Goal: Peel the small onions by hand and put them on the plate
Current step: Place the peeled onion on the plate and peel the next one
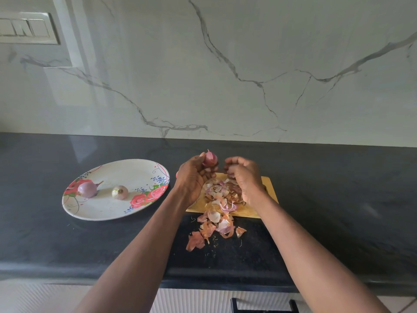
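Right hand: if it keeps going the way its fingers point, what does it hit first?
Probably the onion held in the left hand; the right hand curls toward it across a small gap. Depth unclear.

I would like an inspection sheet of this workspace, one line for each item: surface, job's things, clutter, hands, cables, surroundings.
Surface: dark stone counter, with a wooden cutting board lying on it.
Job's things: floral plate at the left carries two onions, the larger onion and the smaller onion; a third, the held onion, is above the board.
Clutter: onion peels heaped on the board and spilling over its near edge onto the counter.
Hands: left hand grips the held onion; right hand is curled beside it, and whether it holds a peel cannot be told.
Cables: nothing seen.
Surroundings: marble-pattern wall; switch panel at upper left.
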